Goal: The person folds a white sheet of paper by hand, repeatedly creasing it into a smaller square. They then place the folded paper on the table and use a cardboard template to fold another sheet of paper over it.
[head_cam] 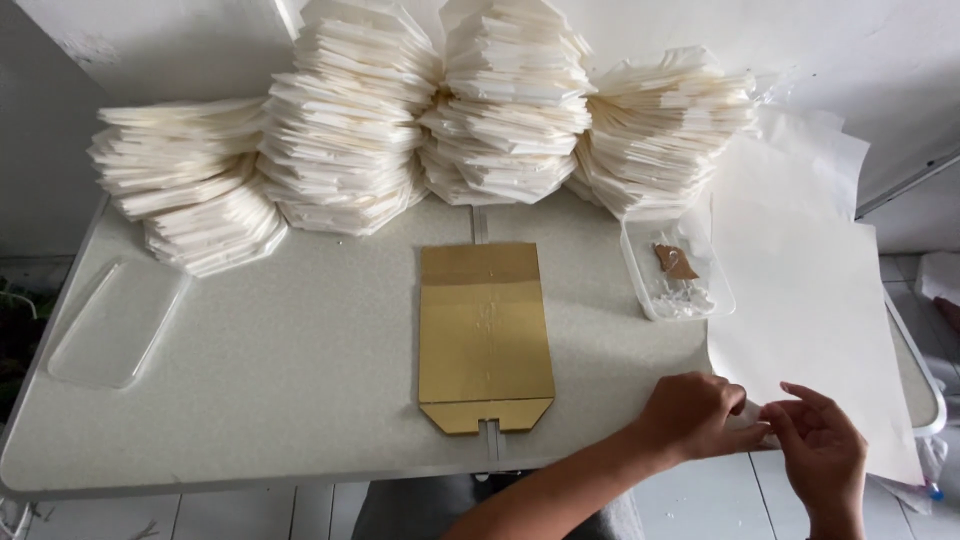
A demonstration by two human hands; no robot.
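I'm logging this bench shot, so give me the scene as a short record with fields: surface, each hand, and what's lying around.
surface: pale speckled table
left hand: left hand pinching the near corner of the white paper sheet
right hand: right hand fingertips at the same corner
centre: flat gold card blank, untouched
back row: four stacks of folded white pieces
right of centre: clear tray with small bits
left edge: empty clear tray lid

soft, even daylight, pale and slightly washed out; faint shadows, mild wide-angle bend at edges, no glare.
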